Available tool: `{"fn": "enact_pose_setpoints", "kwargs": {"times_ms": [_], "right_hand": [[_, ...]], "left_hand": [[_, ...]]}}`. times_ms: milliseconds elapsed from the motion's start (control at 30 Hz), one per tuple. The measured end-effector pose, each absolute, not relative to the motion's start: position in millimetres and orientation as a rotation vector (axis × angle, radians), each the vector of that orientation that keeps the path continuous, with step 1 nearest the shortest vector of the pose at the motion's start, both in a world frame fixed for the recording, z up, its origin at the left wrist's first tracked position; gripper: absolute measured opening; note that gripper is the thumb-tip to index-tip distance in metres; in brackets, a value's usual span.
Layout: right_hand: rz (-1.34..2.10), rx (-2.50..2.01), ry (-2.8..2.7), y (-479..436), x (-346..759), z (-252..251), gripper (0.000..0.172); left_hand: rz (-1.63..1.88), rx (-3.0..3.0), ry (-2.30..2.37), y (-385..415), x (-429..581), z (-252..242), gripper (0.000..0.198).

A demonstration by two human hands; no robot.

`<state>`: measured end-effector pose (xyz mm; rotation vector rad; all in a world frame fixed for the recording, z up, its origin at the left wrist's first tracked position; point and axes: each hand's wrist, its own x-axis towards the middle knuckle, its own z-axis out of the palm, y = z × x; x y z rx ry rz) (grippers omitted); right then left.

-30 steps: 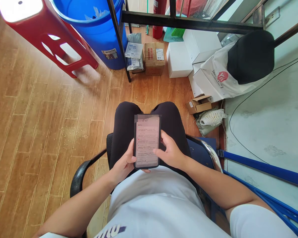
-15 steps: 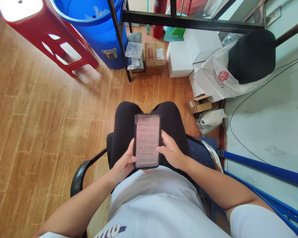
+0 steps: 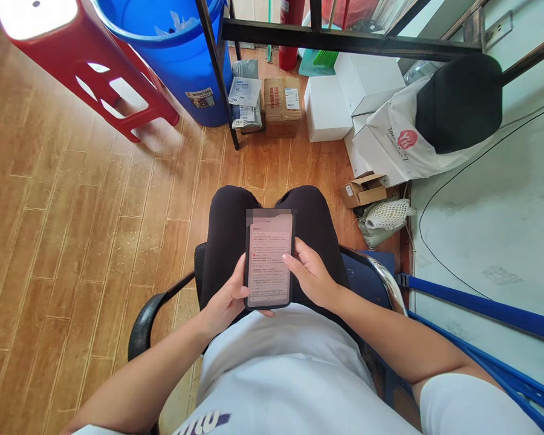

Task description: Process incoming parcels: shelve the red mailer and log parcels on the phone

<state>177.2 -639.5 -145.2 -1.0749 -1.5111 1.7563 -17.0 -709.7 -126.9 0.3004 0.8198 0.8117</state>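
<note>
A smartphone (image 3: 270, 260) in a dark case is held upright above my lap, its pinkish screen lit with rows of text. My left hand (image 3: 229, 297) grips its lower left side, the thumb at the edge and a fingertip showing beneath the bottom. On the other side, my right hand (image 3: 312, 273) holds the right edge, with its thumb over the screen. The fingers behind the phone are mostly hidden. Under the phone are my legs in black trousers (image 3: 229, 235).
A chair armrest (image 3: 140, 326) is at my left. Ahead stand a red stool (image 3: 86, 72), a blue bin (image 3: 181, 66), a cardboard box (image 3: 281, 115), white boxes (image 3: 329, 109) and a dark metal frame (image 3: 344, 41). Blue bars (image 3: 480, 311) run along the right wall.
My right thumb has moved up and slightly left over the screen. The text rows on the phone have shifted. My left hand has stayed where it was.
</note>
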Motion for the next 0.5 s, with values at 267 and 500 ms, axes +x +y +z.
{"fn": "enact_pose_setpoints", "kwargs": {"times_ms": [267,500], "right_hand": [[1.751,-1.103,-1.549,-640.0,179.2,-146.8,0.026],[1.739,-1.12,-1.55,-640.2,178.3,-147.1,0.025]], "left_hand": [[0.818,0.303,0.812,-711.1,-17.1,-129.2,0.071],[0.819,0.315,0.787,-710.4,-17.5,-129.9,0.066]]}}
